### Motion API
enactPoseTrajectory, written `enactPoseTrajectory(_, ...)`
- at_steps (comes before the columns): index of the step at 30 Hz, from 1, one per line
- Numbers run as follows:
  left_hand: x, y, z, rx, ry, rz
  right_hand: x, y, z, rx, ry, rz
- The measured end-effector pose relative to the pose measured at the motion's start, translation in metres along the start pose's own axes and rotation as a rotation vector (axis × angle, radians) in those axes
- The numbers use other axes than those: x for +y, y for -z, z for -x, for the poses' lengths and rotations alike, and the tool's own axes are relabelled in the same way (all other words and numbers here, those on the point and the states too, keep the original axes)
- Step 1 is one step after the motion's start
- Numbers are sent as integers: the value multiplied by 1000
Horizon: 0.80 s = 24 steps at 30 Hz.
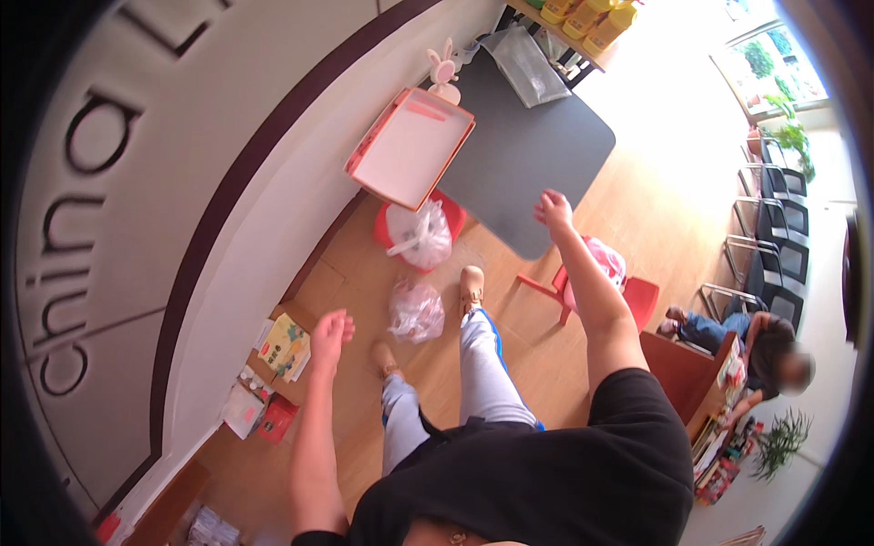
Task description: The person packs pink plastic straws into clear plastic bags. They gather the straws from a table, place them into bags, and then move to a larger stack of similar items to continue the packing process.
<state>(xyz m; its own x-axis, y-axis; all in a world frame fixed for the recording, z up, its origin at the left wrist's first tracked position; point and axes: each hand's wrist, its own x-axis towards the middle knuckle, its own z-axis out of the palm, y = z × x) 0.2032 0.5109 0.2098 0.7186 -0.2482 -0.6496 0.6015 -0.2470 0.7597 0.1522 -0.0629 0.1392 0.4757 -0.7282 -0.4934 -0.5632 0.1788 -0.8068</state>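
Observation:
My left hand (332, 332) hangs over the wood-look floor with loosely bent fingers and holds nothing. Nearest to it are a tied clear plastic bag (418, 312) on the floor and a yellow printed carton (283, 345) by the wall. My right hand (554, 209), also without anything in it, is raised over the rounded corner of a dark grey table (526, 157), its fingers loosely curled. On the table's left end rests a shallow white tray (410, 147) with an orange-red rim. Beyond it stands a white rabbit figure (442, 72). Another filled plastic bag (423, 235) sits on a red stool (448, 208).
A red child's chair (640, 300) with a pink item (601, 263) stands right of my right forearm. Yellow jugs (590, 24) line a shelf beyond the table. At right, a person (771, 348) sits by a wooden desk (672, 372), near black chairs (778, 252). Boxes (276, 418) lie along the left wall.

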Motion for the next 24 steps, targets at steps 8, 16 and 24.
enactPoseTrajectory(8, -57, -107, -3, 241, 401, 170, -95, -46, -226, 207, 505, 1096)
enactPoseTrajectory(16, 37, -161, -183, 327, 185, 352, -122, -59, -302, 173, 599, 1201)
enactPoseTrajectory(24, 79, -173, -279, 110, 176, 664, -79, -8, -311, 169, 745, 987)
